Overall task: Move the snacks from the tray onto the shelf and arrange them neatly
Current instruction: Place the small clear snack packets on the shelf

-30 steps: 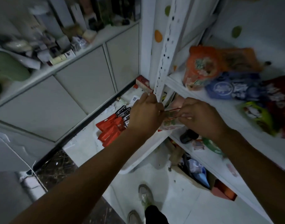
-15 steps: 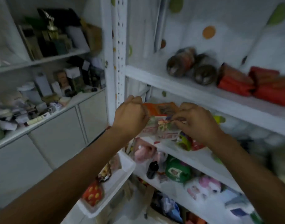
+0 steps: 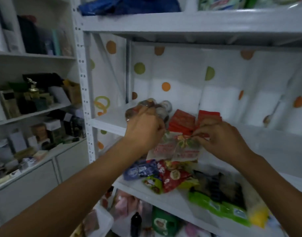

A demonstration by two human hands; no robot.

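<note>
Both hands hold up a clear snack packet with red and green print (image 3: 176,148) in front of the white shelf (image 3: 111,123). My left hand (image 3: 144,130) grips its upper left edge. My right hand (image 3: 220,137) pinches its top right corner. Behind the packet, on that shelf, lie red packets (image 3: 181,120) and round clear packs (image 3: 162,106). The white tray (image 3: 102,219) shows at the bottom, below my left arm, with a packet in it.
The shelf below (image 3: 177,200) carries blue, red and green snack bags (image 3: 165,177) and a green-yellow pack (image 3: 232,207). A shelf above holds a blue bag (image 3: 129,5). At left stands a white cabinet with boxes (image 3: 35,100). A dotted sheet (image 3: 181,74) backs the shelves.
Both hands have carried the snack packet up from the tray to the level of the shelf with the red packets. The view has tilted upward with them.
</note>
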